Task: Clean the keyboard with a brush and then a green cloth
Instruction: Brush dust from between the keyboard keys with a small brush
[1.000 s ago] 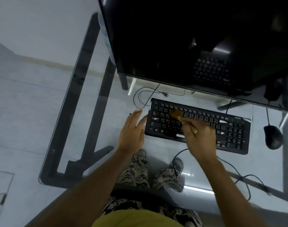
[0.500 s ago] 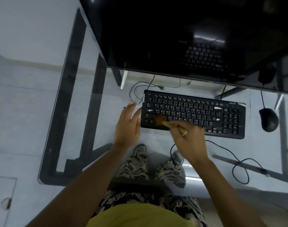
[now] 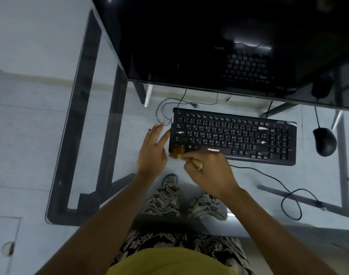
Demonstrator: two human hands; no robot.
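Left hand (image 3: 152,153) lies flat on the glass desk (image 3: 102,124), fingers straight, thumb against the keyboard's (image 3: 232,135) left edge. Just beside it, the right hand (image 3: 210,173) pinches the brush (image 3: 182,154), bristles on the keyboard's near-left corner. Mouse (image 3: 324,141) sits far right.

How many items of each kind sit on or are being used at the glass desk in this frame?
Keyboard: 1
Mouse: 1
Monitor: 1
Brush, gripped by the right hand: 1
Green cloth: 0 in view
Total: 4 things. The left hand lies flat against the keyboard's left end.
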